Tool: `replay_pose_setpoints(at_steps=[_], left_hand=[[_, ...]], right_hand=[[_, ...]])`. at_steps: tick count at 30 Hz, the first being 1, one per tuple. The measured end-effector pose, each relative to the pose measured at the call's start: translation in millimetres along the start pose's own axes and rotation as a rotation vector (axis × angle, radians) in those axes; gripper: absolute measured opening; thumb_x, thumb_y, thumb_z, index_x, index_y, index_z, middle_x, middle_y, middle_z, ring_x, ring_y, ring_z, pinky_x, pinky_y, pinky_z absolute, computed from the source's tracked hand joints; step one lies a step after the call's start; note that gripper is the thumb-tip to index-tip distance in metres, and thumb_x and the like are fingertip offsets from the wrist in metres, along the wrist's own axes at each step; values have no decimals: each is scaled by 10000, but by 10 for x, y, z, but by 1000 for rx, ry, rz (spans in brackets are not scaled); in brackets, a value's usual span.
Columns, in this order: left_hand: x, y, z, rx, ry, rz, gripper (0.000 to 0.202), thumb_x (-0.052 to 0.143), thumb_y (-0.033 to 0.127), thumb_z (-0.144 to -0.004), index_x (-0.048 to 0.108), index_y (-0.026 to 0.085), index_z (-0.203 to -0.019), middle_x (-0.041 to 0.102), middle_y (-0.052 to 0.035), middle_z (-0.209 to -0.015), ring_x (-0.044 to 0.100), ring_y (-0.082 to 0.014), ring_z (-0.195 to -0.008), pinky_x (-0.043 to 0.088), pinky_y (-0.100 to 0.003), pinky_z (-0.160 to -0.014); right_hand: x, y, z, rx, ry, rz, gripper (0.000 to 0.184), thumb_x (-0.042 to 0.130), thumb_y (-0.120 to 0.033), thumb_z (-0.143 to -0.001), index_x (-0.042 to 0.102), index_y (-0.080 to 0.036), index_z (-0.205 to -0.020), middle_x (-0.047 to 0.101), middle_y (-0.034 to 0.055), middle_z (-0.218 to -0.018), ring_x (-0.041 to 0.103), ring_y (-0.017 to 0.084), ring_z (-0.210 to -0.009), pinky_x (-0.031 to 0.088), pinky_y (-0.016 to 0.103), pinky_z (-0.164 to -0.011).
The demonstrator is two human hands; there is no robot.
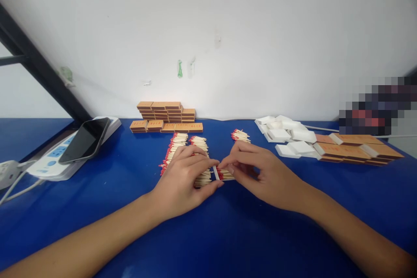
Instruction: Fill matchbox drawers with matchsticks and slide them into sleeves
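Note:
My left hand [187,178] rests on a row of red-tipped matches [182,143] on the blue table [208,226], its fingers curled around a bundle of them. My right hand [257,169] pinches a small white matchbox tray [221,174] that holds matches, and the two hands meet at that tray. A smaller heap of matches [241,135] lies just behind my right hand.
Stacked orange matchboxes [166,117] stand at the back by the wall. White inner trays [286,134] and flat orange sleeves [355,147] lie at the right. A phone [85,140] rests on a white power strip [48,163] at the left, with cables.

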State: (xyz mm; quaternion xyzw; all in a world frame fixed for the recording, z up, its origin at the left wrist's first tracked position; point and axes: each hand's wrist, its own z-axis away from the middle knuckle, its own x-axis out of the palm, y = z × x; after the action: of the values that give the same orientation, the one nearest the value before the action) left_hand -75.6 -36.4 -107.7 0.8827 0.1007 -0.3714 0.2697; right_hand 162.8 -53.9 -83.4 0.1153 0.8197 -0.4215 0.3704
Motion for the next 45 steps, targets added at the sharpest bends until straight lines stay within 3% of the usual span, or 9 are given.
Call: replay_pose_setpoints(at_steps=[4, 8, 12, 17, 22, 25, 32, 41, 45], left_hand=[[9, -16, 9, 4, 14, -6, 340, 846, 232, -936, 703, 191, -1242, 693, -43, -1067, 574, -272, -1093, 433, -437, -1003], [10, -17, 26, 0, 26, -6, 319, 833, 234, -947, 706, 188, -1236, 696, -44, -1055, 575, -270, -1093, 434, -429, -987], [4, -4, 31, 6, 34, -7, 355, 859, 205, -921, 700, 187, -1238, 697, -30, -1030, 572, -265, -1090, 423, -424, -980], [-5, 31, 12, 5, 24, 6, 379, 881, 173, -900, 701, 171, -1233, 690, -23, -996, 565, -261, -1079, 430, -409, -964], [-3, 36, 6, 4, 23, 2, 381, 885, 172, -898, 700, 171, -1231, 690, -26, -998, 565, -265, -1077, 429, -408, -966], [7, 21, 8, 3, 25, -2, 381, 883, 182, -901, 699, 181, -1235, 689, -24, -997, 570, -262, -1068, 424, -405, -961], [6, 9, 15, 12, 31, -13, 383, 892, 172, -888, 700, 183, -1219, 691, -20, -1002, 575, -265, -1069, 409, -408, -968], [4, -11, 19, -15, 18, -38, 362, 885, 177, -898, 707, 185, -1213, 690, -24, -1058, 564, -264, -1090, 410, -414, -981], [2, -9, 9, -10, 27, -45, 380, 900, 177, -887, 705, 182, -1213, 691, -12, -1040, 565, -259, -1077, 404, -413, -979]], right_hand=[[-110, 103, -27, 71, 163, 90, 191, 551, -262, -996, 742, -261, -993, 606, 39, -864, 526, 150, -651, 437, 312, -570], [-279, 413, -44, 162, 281, 330, 183, 556, -270, -970, 737, -243, -963, 593, 43, -834, 532, 176, -675, 438, 345, -636], [-354, 707, -32, 229, 184, 447, 148, 581, -233, -899, 728, -222, -894, 572, 40, -805, 543, 189, -689, 437, 356, -672], [-303, 806, -7, 196, 33, 379, 168, 564, -281, -948, 721, -233, -986, 587, 46, -898, 543, 186, -725, 451, 346, -694], [-276, 852, -4, 176, 41, 373, 182, 547, -325, -988, 692, -232, -1048, 595, 50, -908, 546, 198, -752, 442, 349, -705], [-274, 892, 2, 183, 23, 346, 200, 522, -351, -1007, 676, -226, -981, 598, 57, -927, 553, 199, -774, 450, 352, -724], [-256, 773, 13, 205, 15, 289, 243, 520, -410, -1023, 640, -222, -925, 597, 53, -924, 550, 191, -767, 440, 340, -711], [-188, 585, -56, 363, 157, 137, 321, 606, -513, -968, 667, -213, -872, 609, 29, -829, 478, 162, -642, 401, 320, -609], [-139, 439, -59, 312, 186, 98, 294, 600, -485, -989, 677, -219, -890, 598, 25, -842, 494, 159, -658, 419, 317, -622]])
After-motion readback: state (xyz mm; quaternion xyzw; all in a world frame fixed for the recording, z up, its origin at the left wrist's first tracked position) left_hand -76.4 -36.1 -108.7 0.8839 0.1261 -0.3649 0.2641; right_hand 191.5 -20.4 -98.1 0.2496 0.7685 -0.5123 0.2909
